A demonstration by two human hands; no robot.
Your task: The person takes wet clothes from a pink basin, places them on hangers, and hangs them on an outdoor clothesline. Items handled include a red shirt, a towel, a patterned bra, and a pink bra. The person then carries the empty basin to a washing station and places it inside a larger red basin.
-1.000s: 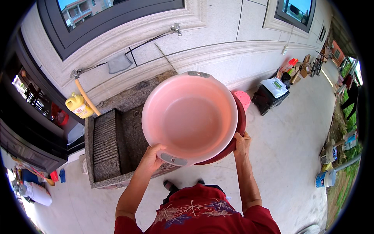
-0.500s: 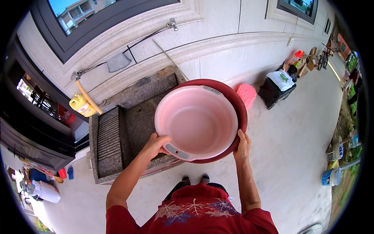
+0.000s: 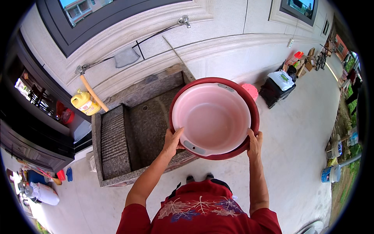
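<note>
A pale pink basin (image 3: 212, 117) with grey handle grips rests inside a larger dark red basin (image 3: 255, 113). Both are in front of me, above the right end of a stone washing sink (image 3: 113, 171). My left hand (image 3: 172, 142) is closed on their near left rims, its thumb over the pink edge and its other fingers partly hidden below. On the right side my right hand (image 3: 254, 142) grips the rims, thumb on top. The pink basin looks bare inside. The sink has a ribbed washboard (image 3: 113, 136) at its left and a drain hole.
A yellow jug (image 3: 85, 103) and a tan hose (image 3: 93, 93) are at the sink's far left corner. Wall taps (image 3: 184, 21) sit above. Beyond the basins are a bright pink stool (image 3: 249, 91) and a black bin (image 3: 276, 92) topped by a white bag.
Both hands have shifted the stacked basins to the right. The bright pink stool is now more covered by them, and more of the sink shows.
</note>
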